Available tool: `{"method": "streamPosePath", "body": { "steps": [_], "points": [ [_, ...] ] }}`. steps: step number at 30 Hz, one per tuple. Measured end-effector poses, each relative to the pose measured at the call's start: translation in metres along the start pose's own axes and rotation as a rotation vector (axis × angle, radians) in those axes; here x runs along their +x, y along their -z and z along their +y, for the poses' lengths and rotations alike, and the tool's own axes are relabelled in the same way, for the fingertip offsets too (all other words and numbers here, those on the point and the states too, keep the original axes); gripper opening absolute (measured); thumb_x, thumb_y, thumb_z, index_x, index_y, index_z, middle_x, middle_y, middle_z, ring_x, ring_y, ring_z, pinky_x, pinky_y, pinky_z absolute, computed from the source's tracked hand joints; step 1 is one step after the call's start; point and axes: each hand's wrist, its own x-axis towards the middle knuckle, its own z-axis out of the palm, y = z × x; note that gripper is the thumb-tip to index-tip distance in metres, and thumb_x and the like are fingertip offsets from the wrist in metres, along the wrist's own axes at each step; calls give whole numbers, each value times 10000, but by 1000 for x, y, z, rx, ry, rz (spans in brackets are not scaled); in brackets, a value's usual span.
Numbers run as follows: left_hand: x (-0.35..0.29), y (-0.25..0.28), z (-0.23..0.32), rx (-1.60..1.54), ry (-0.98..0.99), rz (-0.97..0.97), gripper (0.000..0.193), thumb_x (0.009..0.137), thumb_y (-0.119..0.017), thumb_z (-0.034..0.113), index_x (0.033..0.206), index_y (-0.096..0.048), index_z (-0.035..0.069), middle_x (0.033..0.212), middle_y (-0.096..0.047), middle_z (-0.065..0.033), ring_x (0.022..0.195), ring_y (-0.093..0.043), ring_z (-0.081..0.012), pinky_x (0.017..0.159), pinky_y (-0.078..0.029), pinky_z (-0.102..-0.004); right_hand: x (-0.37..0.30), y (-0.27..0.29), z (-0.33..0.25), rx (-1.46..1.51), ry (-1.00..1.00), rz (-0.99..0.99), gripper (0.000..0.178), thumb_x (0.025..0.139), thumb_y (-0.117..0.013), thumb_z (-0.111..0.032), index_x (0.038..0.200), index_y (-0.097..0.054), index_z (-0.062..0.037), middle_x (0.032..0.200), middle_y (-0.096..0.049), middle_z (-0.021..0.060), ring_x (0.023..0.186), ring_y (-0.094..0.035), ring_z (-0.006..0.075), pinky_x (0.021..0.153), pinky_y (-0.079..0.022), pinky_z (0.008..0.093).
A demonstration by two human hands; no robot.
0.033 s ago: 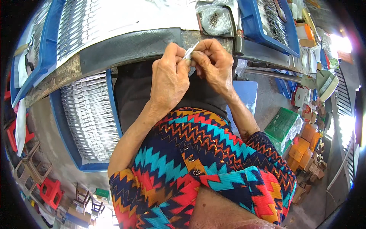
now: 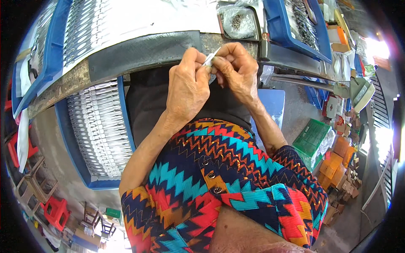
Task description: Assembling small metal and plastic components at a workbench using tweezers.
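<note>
Just in front of the bench edge, my two hands meet over a small, slim white piece [image 2: 209, 58] with a pointed end; its exact kind is hard to make out. My left hand [image 2: 188, 86] pinches its lower part between thumb and fingers. The thumb and bent forefinger of my right hand [image 2: 237, 69] close on it from the other side, near the tip. Fingers cover much of the piece. Below my left forearm's outer side, a blue tray [image 2: 107, 184] holds stacked rows of slim metal pieces [image 2: 101, 130] with oval loops.
The bench [image 2: 143, 57] has a dark front strip. More looped metal pieces [image 2: 86, 29] lie on its left. At back right are a small dark tray [image 2: 238, 23] of tiny parts in plastic, a hammer-like tool [image 2: 264, 44] and a blue bin [image 2: 287, 38]. A green crate [image 2: 312, 139] stands right.
The white piece has shifted very slightly between my fingertips. Both hands stay in nearly the same place.
</note>
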Motion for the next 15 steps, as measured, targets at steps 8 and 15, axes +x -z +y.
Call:
{"method": "streamPosePath", "body": {
  "steps": [8, 15],
  "points": [
    [-3, 15, 5, -147, 222, -145, 24, 820, -499, -18, 840, -499, -31, 595, -565, -57, 514, -494, -69, 439, -386, -239, -5, 9, 10, 289, -146, -152, 200, 882, -584, -142, 1014, -568, 7, 668, -567, 20, 532, -498, 51, 449, -398, 177],
    [-10, 25, 3, -418, 402, -303, 100, 861, -544, 111, 869, -517, 15, 631, -550, -35, 466, -384, -27, 383, -234, -161, -15, 0, 20, 391, -159, -108, 193, 892, -581, -190, 897, -626, -2, 663, -568, 9, 516, -455, 28, 433, -337, 164]
  ]
}}
